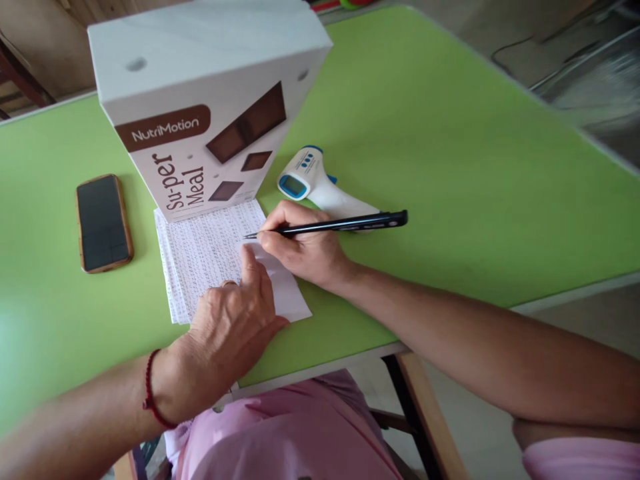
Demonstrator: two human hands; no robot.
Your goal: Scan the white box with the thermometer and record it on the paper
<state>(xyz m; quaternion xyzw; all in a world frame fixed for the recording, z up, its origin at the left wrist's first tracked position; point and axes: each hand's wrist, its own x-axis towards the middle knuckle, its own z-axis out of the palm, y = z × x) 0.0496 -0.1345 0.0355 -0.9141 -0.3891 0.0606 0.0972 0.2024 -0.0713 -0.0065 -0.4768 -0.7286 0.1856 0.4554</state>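
Observation:
My right hand (310,250) grips a black pen (350,222), its tip just above or touching a sheet of paper (200,267) covered in rows of handwriting. My left hand (235,307) rests on the sheets with its index finger stretched out close to the pen tip. The thumb lies apart at the paper's lower edge and the other fingers bend under, partly hidden. Several sheets lie stacked, slightly fanned. On their far end stands a tall white NutriMotion box (200,133). Beyond my right hand lies a white and blue infrared thermometer (305,177), partly covered by hand and pen.
A phone in a brown case (104,223) lies left of the sheets, screen dark. All of it is on a light green table (475,167). The table's near edge runs in front of my lap, with wooden legs below. A cable (510,50) shows beyond the right edge.

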